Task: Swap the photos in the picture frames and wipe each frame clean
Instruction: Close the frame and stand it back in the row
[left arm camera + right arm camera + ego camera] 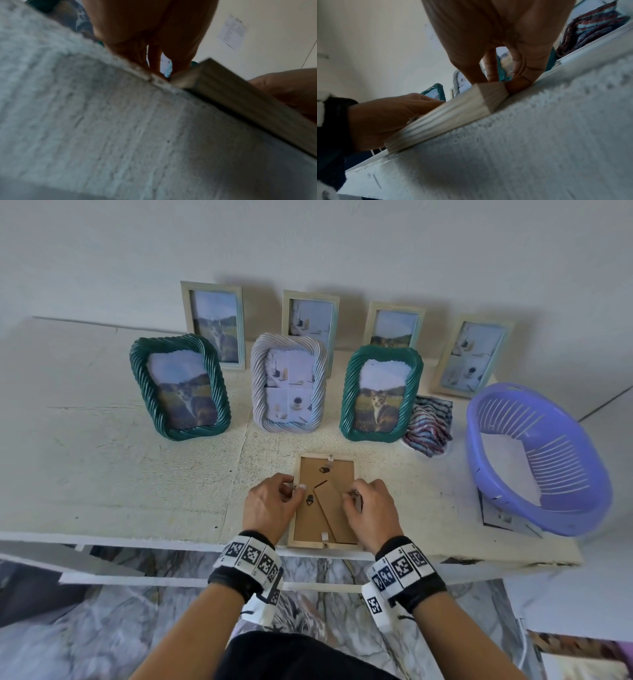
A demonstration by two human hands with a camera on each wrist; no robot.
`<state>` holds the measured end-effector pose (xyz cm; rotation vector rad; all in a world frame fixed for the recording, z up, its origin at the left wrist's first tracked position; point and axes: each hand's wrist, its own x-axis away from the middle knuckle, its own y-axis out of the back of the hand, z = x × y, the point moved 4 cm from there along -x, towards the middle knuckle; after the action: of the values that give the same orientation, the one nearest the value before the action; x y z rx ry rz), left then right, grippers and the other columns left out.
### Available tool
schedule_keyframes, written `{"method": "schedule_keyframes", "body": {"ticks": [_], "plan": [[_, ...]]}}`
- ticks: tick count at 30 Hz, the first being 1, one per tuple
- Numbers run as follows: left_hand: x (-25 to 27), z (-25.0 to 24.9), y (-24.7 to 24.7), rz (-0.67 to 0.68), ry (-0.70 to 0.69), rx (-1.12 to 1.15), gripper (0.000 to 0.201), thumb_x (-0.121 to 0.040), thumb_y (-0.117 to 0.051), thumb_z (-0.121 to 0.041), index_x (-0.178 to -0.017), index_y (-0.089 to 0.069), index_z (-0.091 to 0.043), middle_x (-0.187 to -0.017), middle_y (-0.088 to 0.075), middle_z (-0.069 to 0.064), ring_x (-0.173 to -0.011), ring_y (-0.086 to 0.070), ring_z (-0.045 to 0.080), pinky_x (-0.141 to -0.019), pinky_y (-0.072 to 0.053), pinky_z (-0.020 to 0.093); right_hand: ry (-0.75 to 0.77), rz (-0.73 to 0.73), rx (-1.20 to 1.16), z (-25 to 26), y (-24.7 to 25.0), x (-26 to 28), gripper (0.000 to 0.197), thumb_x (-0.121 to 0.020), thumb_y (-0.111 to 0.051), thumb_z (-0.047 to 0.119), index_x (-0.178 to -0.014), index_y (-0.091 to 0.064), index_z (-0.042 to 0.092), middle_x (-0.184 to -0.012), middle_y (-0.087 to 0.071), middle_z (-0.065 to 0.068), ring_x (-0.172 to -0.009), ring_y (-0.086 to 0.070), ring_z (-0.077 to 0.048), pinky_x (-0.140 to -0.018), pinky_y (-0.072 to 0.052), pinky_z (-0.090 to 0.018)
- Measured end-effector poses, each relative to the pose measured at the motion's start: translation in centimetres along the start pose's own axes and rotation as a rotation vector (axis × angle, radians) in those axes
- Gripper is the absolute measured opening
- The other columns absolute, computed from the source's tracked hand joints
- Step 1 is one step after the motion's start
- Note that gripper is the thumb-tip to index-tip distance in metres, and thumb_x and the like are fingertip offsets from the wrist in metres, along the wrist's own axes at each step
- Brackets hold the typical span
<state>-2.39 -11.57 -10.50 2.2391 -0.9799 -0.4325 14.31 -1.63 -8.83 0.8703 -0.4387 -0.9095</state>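
You're working at the rough white table [102, 440], both wrists down at its near edge. The pale wooden frame [324, 543] is lying face-down between your hands, long axis pointing away from you, brown fibreboard back up, stand leg angled across it. Your left hand [270, 505] is pinching a small metal tab at the frame's left edge, fingers curled. Your right hand [371, 508] is curling round the right edge, thumb on the backing.

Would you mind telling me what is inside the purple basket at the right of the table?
The purple basket looks empty: only its slotted wall and pale bottom show. A paper lies partly under its near rim; the rest is covered.
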Motion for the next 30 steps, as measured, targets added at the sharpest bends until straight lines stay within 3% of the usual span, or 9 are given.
{"method": "schedule_keyframes", "body": {"ticks": [2,4,8,14,16,20,22,26,30], "plan": [[-0.2,-0.3,-0.4,-0.037,-0.003,-0.037,0.024,-0.090,-0.066,-0.038,-0.093,-0.068,-0.014,-0.075,-0.069,-0.003,-0.066,-0.063,0.013,-0.059,-0.044,0.022,-0.016,0.031,0.014,-0.3,0.0,-0.3,0.012,-0.092,-0.060,0.024,-0.094,-0.059,0.012,-0.089,-0.044,-0.002,-0.062,-0.038,-0.003,-0.054,-0.028,-0.013],[-0.3,-0.5,-0.7,-0.057,0.034,-0.060,0.023,-0.090,-0.064,-0.035,-0.090,-0.067,-0.012,-0.075,-0.070,0.000,-0.067,-0.063,0.018,-0.062,-0.046,0.026,-0.044,0.068,0.003,-0.7,0.0,-0.5,0.012,-0.092,-0.060,0.021,-0.098,-0.057,0.012,-0.093,-0.047,-0.003,-0.068,-0.043,-0.008,-0.058,-0.032,-0.019],[-0.3,-0.6,-0.9,-0.064,0.055,-0.079,0.020,-0.088,-0.062,-0.031,-0.085,-0.064,-0.011,-0.073,-0.068,0.003,-0.066,-0.062,0.023,-0.066,-0.052,0.034,-0.084,0.154,-0.083,-1.4,0.3,-0.7,0.040,-0.086,-0.063,0.014,-0.121,-0.044,0.019,-0.096,-0.056,-0.004,-0.084,-0.055,-0.018,-0.072,-0.047,-0.029],[-0.2,0.0,-0.7,-0.027,0.086,-0.006,0.015,-0.088,-0.064,-0.033,-0.085,-0.062,-0.017,-0.074,-0.066,-0.005,-0.069,-0.060,0.017,-0.062,-0.042,0.026,-0.037,0.179,-0.080,-1.9,0.6,-0.7,0.046,-0.089,-0.061,0.011,-0.130,-0.042,0.018,-0.090,-0.057,-0.002,-0.082,-0.056,-0.018,-0.073,-0.045,-0.028],[-0.1,0.4,-0.3,-0.011,0.063,0.051,0.014,-0.088,-0.067,-0.034,-0.087,-0.064,-0.021,-0.074,-0.065,-0.009,-0.070,-0.062,0.012,-0.062,-0.046,0.025,-0.043,0.176,-0.042,-1.5,1.0,-0.7,0.045,-0.091,-0.059,0.018,-0.132,-0.042,0.019,-0.096,-0.057,-0.002,-0.087,-0.057,-0.019,-0.075,-0.046,-0.029],[0.3,1.4,0.0,0.025,-0.025,0.172,0.017,-0.086,-0.072,-0.028,-0.101,-0.067,-0.022,-0.077,-0.066,-0.011,-0.065,-0.061,0.001,-0.059,-0.050,0.014,0.003,0.089,0.199,0.2,1.9,-2.6,0.038,-0.094,-0.052,0.037,-0.127,-0.046,0.019,-0.112,-0.053,-0.006,-0.097,-0.054,-0.023,-0.075,-0.050,-0.034],[0.4,1.7,0.1,0.029,-0.096,0.183,0.022,-0.086,-0.073,-0.025,-0.107,-0.068,-0.020,-0.079,-0.067,-0.011,-0.067,-0.063,0.000,-0.061,-0.055,0.018,0.026,0.102,0.286,1.2,1.7,-4.3,0.038,-0.095,-0.048,0.042,-0.122,-0.051,0.017,-0.114,-0.055,-0.006,-0.100,-0.053,-0.024,-0.075,-0.052,-0.036],[0.5,1.9,0.0,0.012,-0.124,0.188,0.022,-0.086,-0.073,-0.025,-0.107,-0.069,-0.020,-0.078,-0.067,-0.012,-0.071,-0.064,0.001,-0.061,-0.052,0.013,0.037,0.186,0.386,2.1,0.7,-6.8,0.045,-0.092,-0.048,0.054,-0.109,-0.058,0.013,-0.111,-0.055,-0.008,-0.102,-0.052,-0.028,-0.079,-0.051,-0.040],[0.5,1.9,0.0,0.005,-0.124,0.194,0.021,-0.085,-0.074,-0.024,-0.105,-0.070,-0.021,-0.076,-0.066,-0.014,-0.072,-0.064,0.001,-0.060,-0.050,0.011,0.042,0.207,0.390,2.3,0.0,-8.2,0.040,-0.090,-0.055,0.052,-0.097,-0.056,0.012,-0.109,-0.052,-0.013,-0.100,-0.052,-0.032,-0.077,-0.050,-0.039]]}}
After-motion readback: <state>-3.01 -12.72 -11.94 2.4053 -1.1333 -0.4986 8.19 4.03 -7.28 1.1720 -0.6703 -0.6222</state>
